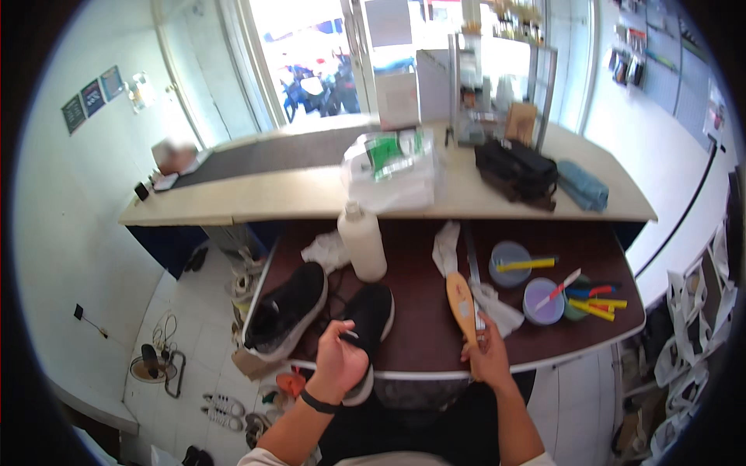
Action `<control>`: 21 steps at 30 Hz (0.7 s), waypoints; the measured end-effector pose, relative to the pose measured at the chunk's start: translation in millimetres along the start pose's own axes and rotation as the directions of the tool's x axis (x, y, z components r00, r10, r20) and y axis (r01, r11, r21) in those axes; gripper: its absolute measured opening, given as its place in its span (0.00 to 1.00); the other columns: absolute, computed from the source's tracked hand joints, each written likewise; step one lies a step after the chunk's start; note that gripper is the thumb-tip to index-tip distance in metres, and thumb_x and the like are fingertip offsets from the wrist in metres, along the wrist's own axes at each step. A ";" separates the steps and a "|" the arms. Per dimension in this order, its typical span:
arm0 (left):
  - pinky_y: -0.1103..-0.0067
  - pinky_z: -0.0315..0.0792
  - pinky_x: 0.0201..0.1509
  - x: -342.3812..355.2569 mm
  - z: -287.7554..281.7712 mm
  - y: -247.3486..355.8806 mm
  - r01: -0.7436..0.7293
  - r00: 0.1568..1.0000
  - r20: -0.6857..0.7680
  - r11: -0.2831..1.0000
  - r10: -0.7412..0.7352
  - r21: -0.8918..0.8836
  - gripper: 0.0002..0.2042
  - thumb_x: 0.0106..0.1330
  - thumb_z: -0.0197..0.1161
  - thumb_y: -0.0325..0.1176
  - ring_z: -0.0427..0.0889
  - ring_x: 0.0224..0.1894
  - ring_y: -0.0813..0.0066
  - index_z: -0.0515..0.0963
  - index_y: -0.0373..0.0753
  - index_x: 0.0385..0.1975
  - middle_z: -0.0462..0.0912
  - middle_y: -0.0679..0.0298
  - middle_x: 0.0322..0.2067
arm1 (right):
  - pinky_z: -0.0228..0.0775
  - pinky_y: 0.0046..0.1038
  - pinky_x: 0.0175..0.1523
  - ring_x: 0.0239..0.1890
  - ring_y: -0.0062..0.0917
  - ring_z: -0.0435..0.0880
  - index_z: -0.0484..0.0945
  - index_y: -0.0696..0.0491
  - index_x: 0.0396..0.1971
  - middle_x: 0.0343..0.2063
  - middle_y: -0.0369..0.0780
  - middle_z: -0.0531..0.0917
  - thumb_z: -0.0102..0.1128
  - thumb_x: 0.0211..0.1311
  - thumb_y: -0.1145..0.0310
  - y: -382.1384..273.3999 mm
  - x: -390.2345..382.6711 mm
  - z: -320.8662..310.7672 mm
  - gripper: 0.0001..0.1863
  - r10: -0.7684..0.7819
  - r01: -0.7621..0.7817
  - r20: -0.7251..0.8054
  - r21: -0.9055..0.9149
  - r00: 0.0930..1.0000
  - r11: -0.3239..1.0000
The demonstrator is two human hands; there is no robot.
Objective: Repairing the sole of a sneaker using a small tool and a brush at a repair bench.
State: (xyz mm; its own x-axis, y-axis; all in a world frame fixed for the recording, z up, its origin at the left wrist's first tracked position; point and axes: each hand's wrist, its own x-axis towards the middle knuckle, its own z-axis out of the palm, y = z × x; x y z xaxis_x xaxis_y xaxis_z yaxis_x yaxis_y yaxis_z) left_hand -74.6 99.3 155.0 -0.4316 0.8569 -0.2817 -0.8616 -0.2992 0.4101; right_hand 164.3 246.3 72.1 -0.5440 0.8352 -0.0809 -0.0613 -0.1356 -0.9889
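My right hand (489, 354) is wrapped round the handle of a wooden-backed brush (460, 301), held over the table's front edge. My left hand (343, 362), with a dark band at its wrist, is over the near end of a black shoe (376, 307). Its fingers are curled by the shoe's opening; what lies between them is hidden. To the left rests the matching black shoe (289, 309), with a pale sole. Behind the pair stands a white plastic bottle (362, 247). A crumpled white cloth (497, 309) lies beside the brush.
On the dark red table (420, 342) at right are a blue-grey bowl (510, 255) with a yellow-handled tool, and a lilac-filled tub (543, 304) with a red-and-white brush. Several coloured handles (600, 304) stick out nearby. Behind, a pale counter (287, 191) carries plastic-wrapped goods (392, 175) and a black bag (516, 171).
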 end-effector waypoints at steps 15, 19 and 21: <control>0.72 0.59 0.68 54.2 5.8 -33.1 0.064 0.997 0.042 0.998 -0.063 -0.017 0.20 0.60 0.54 0.32 0.72 0.59 0.62 0.71 0.30 0.51 0.76 0.53 0.55 | 0.77 0.31 0.45 0.45 0.33 0.80 0.73 0.59 0.55 0.42 0.46 0.76 0.60 0.53 0.79 28.2 11.6 16.4 0.25 -0.387 0.333 -0.051 -0.418 0.921 0.845; 0.67 0.51 0.74 25.7 19.9 -27.7 0.075 0.995 -0.068 0.996 -0.073 0.039 0.25 0.59 0.54 0.30 0.61 0.69 0.57 0.65 0.28 0.58 0.67 0.48 0.63 | 0.75 0.33 0.46 0.45 0.37 0.80 0.77 0.57 0.51 0.42 0.46 0.77 0.62 0.50 0.77 14.8 7.5 21.9 0.24 -0.363 0.295 -0.050 -0.485 0.930 0.823; 0.67 0.49 0.75 -2.2 30.4 -24.7 0.051 0.995 -0.090 0.998 -0.049 0.024 0.26 0.59 0.54 0.29 0.56 0.71 0.55 0.63 0.27 0.59 0.65 0.47 0.64 | 0.74 0.32 0.46 0.45 0.37 0.80 0.78 0.56 0.50 0.42 0.46 0.77 0.62 0.50 0.76 14.6 7.1 22.2 0.23 -0.358 0.291 -0.045 -0.490 0.933 0.821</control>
State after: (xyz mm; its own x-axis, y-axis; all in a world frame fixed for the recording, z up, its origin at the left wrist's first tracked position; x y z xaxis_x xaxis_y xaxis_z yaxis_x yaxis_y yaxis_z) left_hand -44.2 117.5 171.9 -0.4115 0.8294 -0.3779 -0.8758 -0.2449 0.4159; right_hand 141.0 238.5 59.9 -0.4481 0.8514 0.2726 0.2015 0.3933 -0.8971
